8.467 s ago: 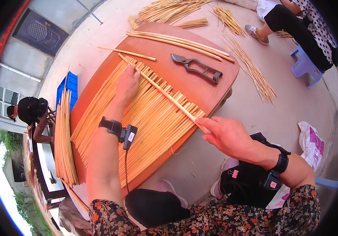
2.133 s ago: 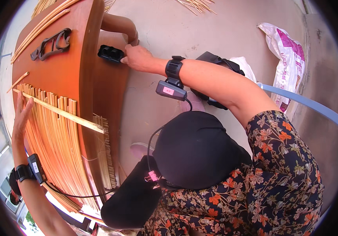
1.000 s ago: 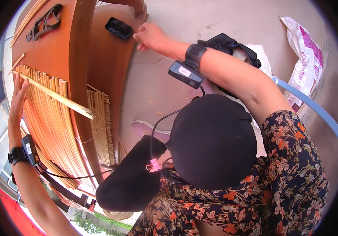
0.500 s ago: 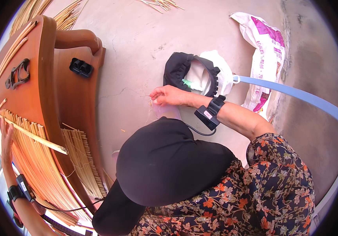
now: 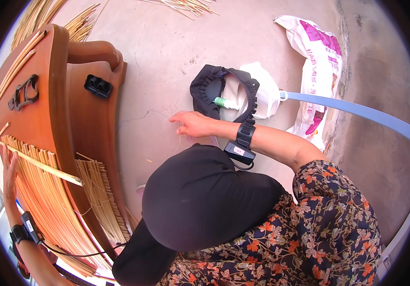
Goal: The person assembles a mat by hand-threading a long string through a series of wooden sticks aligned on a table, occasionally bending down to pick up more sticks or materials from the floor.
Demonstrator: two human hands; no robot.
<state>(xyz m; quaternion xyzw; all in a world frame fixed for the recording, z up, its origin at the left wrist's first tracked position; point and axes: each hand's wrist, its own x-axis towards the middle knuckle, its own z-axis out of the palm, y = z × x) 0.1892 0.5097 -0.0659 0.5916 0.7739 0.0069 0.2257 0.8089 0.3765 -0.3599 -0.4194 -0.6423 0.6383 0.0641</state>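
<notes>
My left hand (image 5: pixel 9 172) lies at the left edge of the brown wooden bench (image 5: pixel 55 128), fingers stretched, fingertips touching the end of a thick pale stick (image 5: pixel 47 166). That stick lies crosswise over a mat of thin sticks (image 5: pixel 43 195) in a row, whose far part hangs over the bench's side. My right hand (image 5: pixel 194 124) is out over the floor, index finger extended and the other fingers curled. A thin pale thread (image 5: pixel 180 142) hangs just below its curled fingers and seems pinched there.
Beyond my right hand, a black-rimmed bag (image 5: pixel 204 90) holds a green-and-white tube (image 5: pixel 225 102). A white-and-purple sack (image 5: pixel 317 71) lies farther right. A black bracket (image 5: pixel 25 93) and a small black case (image 5: pixel 98 86) rest on the bench. Loose sticks (image 5: pixel 186 5) lie on the floor.
My right hand has moved left and slightly down, its index finger now pointing out. More of the tube in the bag shows. My left hand has stayed by the stick.
</notes>
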